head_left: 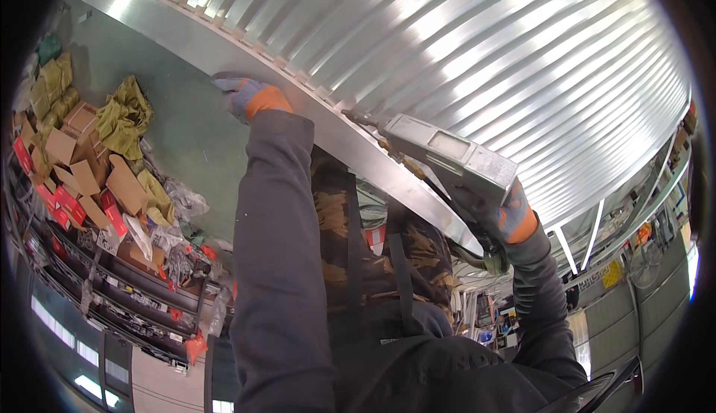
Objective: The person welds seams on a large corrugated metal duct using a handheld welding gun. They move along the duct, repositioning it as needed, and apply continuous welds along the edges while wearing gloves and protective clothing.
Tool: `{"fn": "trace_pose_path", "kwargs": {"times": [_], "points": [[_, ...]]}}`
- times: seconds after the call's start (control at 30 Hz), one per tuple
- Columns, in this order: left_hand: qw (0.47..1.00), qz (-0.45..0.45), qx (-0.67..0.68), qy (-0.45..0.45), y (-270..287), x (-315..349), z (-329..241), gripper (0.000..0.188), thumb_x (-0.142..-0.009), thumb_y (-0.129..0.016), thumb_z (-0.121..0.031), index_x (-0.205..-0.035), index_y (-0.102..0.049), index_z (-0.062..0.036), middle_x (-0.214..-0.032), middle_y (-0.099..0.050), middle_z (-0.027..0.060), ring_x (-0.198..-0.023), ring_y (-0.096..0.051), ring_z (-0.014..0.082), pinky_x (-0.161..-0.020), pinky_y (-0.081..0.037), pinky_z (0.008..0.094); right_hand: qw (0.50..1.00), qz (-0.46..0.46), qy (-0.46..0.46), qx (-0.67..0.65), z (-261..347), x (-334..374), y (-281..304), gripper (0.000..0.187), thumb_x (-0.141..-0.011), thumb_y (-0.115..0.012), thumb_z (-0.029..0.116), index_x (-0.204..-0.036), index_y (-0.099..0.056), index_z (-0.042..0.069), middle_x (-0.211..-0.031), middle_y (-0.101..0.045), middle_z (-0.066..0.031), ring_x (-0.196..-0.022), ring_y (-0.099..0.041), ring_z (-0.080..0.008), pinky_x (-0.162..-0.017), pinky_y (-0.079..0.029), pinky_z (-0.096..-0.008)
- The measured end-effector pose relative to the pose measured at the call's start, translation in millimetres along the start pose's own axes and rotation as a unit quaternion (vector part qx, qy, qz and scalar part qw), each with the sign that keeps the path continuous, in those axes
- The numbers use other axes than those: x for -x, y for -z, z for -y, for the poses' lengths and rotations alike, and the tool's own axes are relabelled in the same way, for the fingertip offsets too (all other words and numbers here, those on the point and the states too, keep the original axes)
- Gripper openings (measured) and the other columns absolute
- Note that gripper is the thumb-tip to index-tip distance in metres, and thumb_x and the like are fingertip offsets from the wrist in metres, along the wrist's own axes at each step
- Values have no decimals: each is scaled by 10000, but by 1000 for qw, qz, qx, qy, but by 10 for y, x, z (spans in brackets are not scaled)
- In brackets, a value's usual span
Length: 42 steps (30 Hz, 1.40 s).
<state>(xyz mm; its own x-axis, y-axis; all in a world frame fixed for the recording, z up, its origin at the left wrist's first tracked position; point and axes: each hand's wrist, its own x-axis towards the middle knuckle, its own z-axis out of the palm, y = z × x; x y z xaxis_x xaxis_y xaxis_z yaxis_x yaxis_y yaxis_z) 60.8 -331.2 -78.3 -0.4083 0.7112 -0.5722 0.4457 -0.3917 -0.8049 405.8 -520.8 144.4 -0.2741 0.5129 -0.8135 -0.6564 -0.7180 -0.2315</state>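
Note:
A large ribbed metal panel with a smooth flat edge strip slants across the scene before me. My left hand, in a grey and orange glove, rests at the outer side of this strip with its fingers stretched out. Closed round the rear of a welding gun is my right hand, gloved alike; the gun hides most of its fingers. The gun has a silver box-shaped body, and its narrow dark tip lies close to the seam between ribs and strip.
Open cardboard boxes, yellow-green sacks and clear plastic wrap are heaped on the green floor at left. Shelving with small parts stands beyond them. At right are white metal bars and cluttered equipment.

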Motion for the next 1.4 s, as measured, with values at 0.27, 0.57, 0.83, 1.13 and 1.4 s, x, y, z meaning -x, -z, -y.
{"fn": "trace_pose_path", "kwargs": {"times": [0.27, 0.57, 0.83, 1.13, 1.4], "points": [[995, 7, -58, -78, -213, -195, 5, 427, -970, -446, -224, -1373, -478, -90, -1377, -509, 55, -1221, -519, 189, -900, -467, 370, 929, 3, -77, -362, -116, 102, 213, 691, -820, -638, -4, -1380, -248, -114, -1327, -373, -327, -1162, -533, -368, -790, -590, -262], [985, -12, -137, -104, 457, 258, 147, 405, -972, -449, -230, -1356, -506, -116, -1332, -543, 29, -1141, -566, 164, -918, -457, 367, 982, 36, 0, -184, -273, 67, 319, 814, -689, -749, 64, -1350, -323, -149, -1264, -456, -354, -1106, -575, -343, -836, -555, -291], [998, -36, -49, 3, -35, -36, -114, 458, -967, -452, -263, -1392, -446, -93, -1342, -527, 59, -1124, -569, 172, -886, -465, 373, 926, 116, -35, -358, -414, 9, 431, 732, -737, -700, 79, -1345, -349, -129, -1280, -474, -298, -1144, -555, -311, -900, -526, -324], [999, -26, -32, 14, 303, 212, 106, 586, -959, -453, -289, -1462, -300, -31, -1397, -471, 117, -1059, -599, 195, -800, -491, 348, 951, 107, -13, -289, -264, 8, 275, 562, -863, -587, 48, -1350, -351, -106, -1295, -476, -253, -1154, -551, -273, -919, -526, -287], [999, -25, -23, 1, 216, 167, 81, 591, -951, -476, -286, -1453, -308, -22, -1364, -502, 99, -1067, -594, 173, -807, -486, 307, 957, 130, 18, -260, -203, -33, 180, 405, -939, -470, -28, -1334, -398, -82, -1256, -530, -191, -1121, -572, -224, -933, -510, -290]]}}
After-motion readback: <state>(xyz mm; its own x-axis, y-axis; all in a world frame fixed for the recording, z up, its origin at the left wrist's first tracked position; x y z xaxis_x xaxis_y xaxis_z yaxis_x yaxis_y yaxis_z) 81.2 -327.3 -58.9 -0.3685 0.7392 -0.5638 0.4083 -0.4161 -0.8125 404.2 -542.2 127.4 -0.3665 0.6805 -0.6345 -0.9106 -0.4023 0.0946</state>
